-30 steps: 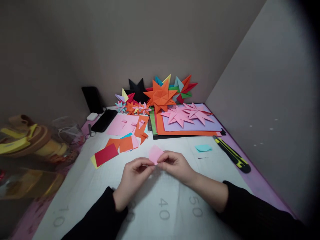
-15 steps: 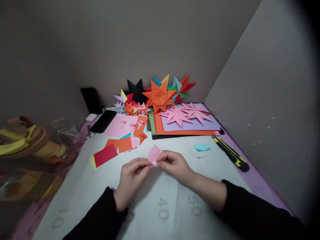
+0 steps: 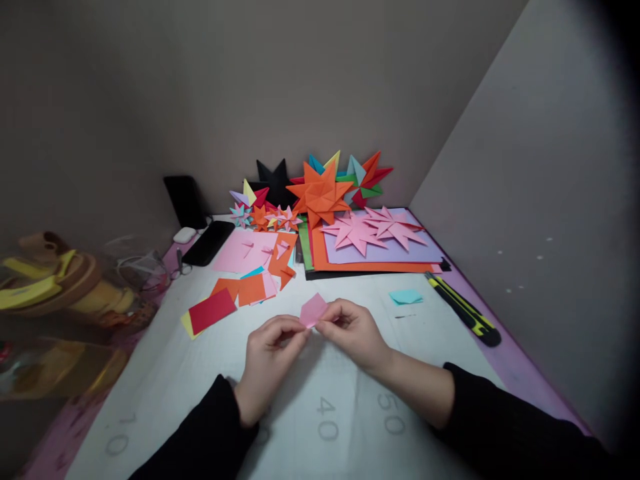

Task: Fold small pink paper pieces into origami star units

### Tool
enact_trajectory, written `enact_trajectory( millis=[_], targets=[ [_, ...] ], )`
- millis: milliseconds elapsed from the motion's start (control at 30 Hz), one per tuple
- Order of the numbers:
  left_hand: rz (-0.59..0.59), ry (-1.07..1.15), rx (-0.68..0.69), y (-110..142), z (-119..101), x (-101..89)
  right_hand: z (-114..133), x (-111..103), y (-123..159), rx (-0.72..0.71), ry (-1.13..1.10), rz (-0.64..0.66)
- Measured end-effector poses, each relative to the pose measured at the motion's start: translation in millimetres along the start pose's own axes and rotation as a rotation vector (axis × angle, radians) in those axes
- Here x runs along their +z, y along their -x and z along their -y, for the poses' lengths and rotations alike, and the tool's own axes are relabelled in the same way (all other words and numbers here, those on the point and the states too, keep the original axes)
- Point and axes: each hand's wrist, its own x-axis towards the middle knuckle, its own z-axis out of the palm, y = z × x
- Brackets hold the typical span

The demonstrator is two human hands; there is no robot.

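Observation:
A small folded piece of pink paper (image 3: pixel 313 309) is held just above the white mat (image 3: pixel 360 387), with a pointed corner facing away from me. My left hand (image 3: pixel 273 353) pinches its lower left edge between thumb and fingers. At its right side, my right hand (image 3: pixel 355 333) grips it the same way, closed. The fingertips cover the paper's lower corners. To the right of my hands lies a folded turquoise paper (image 3: pixel 406 297), with a thin dark mark or sliver below it that I cannot make out.
Loose red paper (image 3: pixel 213 312) and orange paper (image 3: pixel 251 290) lie left. Behind are pink paper stars (image 3: pixel 353 232) on stacked sheets and a large orange star (image 3: pixel 320 193). A yellow-black utility knife (image 3: pixel 465 310) rests right; a black phone (image 3: pixel 209 243) and a glass container (image 3: pixel 140 263) are left.
Both hands stay closed on the pink paper, which has turned slightly and shifted a little to the right. The whole view has shifted slightly too. Nothing else on the table has moved.

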Motion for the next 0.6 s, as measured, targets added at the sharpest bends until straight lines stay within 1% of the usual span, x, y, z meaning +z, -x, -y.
enact_trajectory(
  millis=[200, 333, 600],
  targets=[
    [-0.057, 0.077, -0.093, 3.0, -0.4, 6.3, 1.8, 3.0, 2.1, 0.008, 0.011, -0.038],
    [-0.072, 0.115, -0.166, 2.8, -3.6, 8.4, 1.2, 4.4, 4.2, 0.001, 0.020, -0.084],
    [-0.088, 0.131, -0.198, 1.4, -8.9, 10.1, -3.2, 4.0, 6.2, -0.011, 0.019, -0.072]
  ],
)
